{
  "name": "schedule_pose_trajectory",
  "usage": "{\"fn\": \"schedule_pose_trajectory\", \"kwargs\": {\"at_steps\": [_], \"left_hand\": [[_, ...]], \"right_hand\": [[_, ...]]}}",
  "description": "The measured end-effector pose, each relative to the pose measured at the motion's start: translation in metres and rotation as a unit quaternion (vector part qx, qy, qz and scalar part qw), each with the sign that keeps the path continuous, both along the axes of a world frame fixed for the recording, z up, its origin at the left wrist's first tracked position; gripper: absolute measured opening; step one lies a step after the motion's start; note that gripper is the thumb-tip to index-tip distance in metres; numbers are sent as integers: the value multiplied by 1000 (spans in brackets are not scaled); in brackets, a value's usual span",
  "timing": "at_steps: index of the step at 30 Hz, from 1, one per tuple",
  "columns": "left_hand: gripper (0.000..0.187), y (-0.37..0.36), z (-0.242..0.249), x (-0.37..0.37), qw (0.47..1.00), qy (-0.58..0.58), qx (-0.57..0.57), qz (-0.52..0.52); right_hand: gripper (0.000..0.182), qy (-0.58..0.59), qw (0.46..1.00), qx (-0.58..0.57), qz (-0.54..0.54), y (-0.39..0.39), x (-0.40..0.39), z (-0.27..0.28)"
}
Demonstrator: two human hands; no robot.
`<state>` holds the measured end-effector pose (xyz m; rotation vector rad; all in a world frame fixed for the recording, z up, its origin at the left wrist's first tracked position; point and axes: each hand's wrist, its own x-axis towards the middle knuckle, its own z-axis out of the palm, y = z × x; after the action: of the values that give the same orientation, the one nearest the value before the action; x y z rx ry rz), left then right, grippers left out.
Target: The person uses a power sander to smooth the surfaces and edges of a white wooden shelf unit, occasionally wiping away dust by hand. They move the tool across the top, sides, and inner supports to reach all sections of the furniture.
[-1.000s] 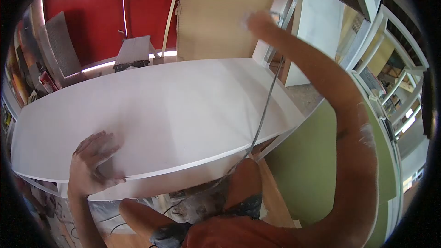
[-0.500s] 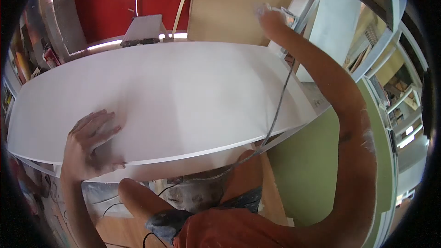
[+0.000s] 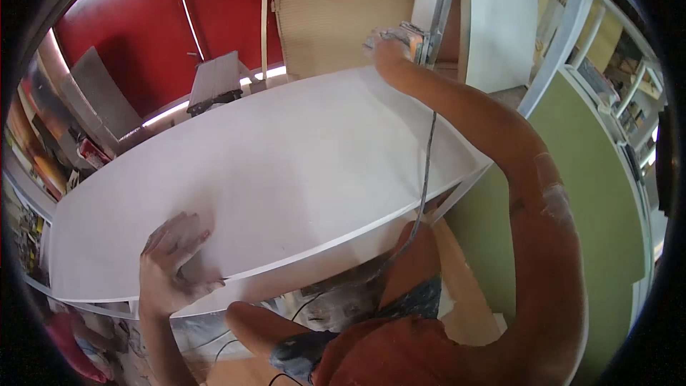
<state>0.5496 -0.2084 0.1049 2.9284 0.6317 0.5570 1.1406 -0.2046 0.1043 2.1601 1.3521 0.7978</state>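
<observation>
A long white panel (image 3: 286,150) with a curved-looking outline lies flat in front of me. My left hand (image 3: 171,257) rests on its near edge at the left, fingers spread and dusty, holding nothing. Out at the far right end, my right hand (image 3: 391,56) is wrapped around a dusty corded power sander (image 3: 416,41), partly hidden by the hand. An orange part of its body shows. The sander's flat side faces a pale upright board (image 3: 431,0), seemingly against it. From the tool, a grey cord (image 3: 429,157) hangs across the panel and over its near edge.
Behind the panel stand a corrugated tan sheet (image 3: 343,14), a red wall (image 3: 229,0) and a small grey stool-like piece (image 3: 214,75). A green panel (image 3: 586,164) is at my right. Low at the left, part of a person in red clothing (image 3: 75,350) shows.
The view has turned, so the panel looks more tilted. My right hand has brought the sander lower, nearer the panel's far edge. The left hand stays on the near edge.
</observation>
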Motion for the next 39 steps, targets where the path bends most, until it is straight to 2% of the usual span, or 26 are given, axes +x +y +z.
{"fn": "schedule_pose_trajectory", "kwargs": {"at_steps": [3, 6, 9, 13, 16, 18, 19, 21, 22, 24, 25, 27, 28, 30, 33, 36, 39], "left_hand": [[82, 1, 2, 1, 1000, -6, 0, -1], [81, 0, 2, 2, 1000, -7, 3, -4], [79, -2, 3, 2, 1000, -13, -7, 1], [79, -2, 4, 3, 1000, -13, -11, 3], [80, -2, 5, 3, 1000, -9, -22, 5], [80, -1, 4, 3, 1000, -3, -7, 5], [81, -1, 4, 3, 1000, 4, 6, 4], [80, -2, 6, 2, 1000, 11, -3, 2], [79, -2, 7, 2, 1000, 14, -13, 4], [78, -2, 7, 1, 1000, 11, -9, 4], [78, -2, 7, 2, 1000, 12, -13, 5], [78, -1, 5, 1, 1000, 6, -4, -3], [78, -1, 4, 1, 1000, 3, 1, -9], [79, 0, 3, 1, 1000, 5, 0, -9], [79, -3, 1, 1, 1000, 5, -4, -2], [78, -3, 2, 0, 1000, -4, -6, 3], [82, 0, 2, -2, 1000, 3, -20, 0]], "right_hand": [[63, -50, 999, -14, -12, -8, -7, 0], [62, -46, 998, 48, 2, -16, -5, -11], [61, -26, 999, 32, -1, -15, -1, -9], [60, -58, 997, 37, 36, -6, 7, -12], [58, -70, 994, 75, 32, 6, 10, -21], [64, -65, 998, -1, 13, 18, 18, -17], [64, -64, 998, 1, 10, 24, 25, -19], [65, 61, 998, 30, -6, 35, 34, -22], [65, 59, 998, 35, -7, 32, 28, -23], [60, -80, 995, 46, -33, 23, 16, -24], [60, -86, 994, 52, -35, 31, 28, -25], [62, 79, 984, 151, -59, 37, 39, -37], [62, 79, 983, 152, -63, 29, 37, -35], [64, -1, 999, 38, -3, 4, 22, -26], [61, -46, 998, 45, 9, -27, -10, -13], [54, -82, 993, 50, 62, 0, 34, -33], [43, -90, 996, 14, 21, -18, -9, 14]]}}
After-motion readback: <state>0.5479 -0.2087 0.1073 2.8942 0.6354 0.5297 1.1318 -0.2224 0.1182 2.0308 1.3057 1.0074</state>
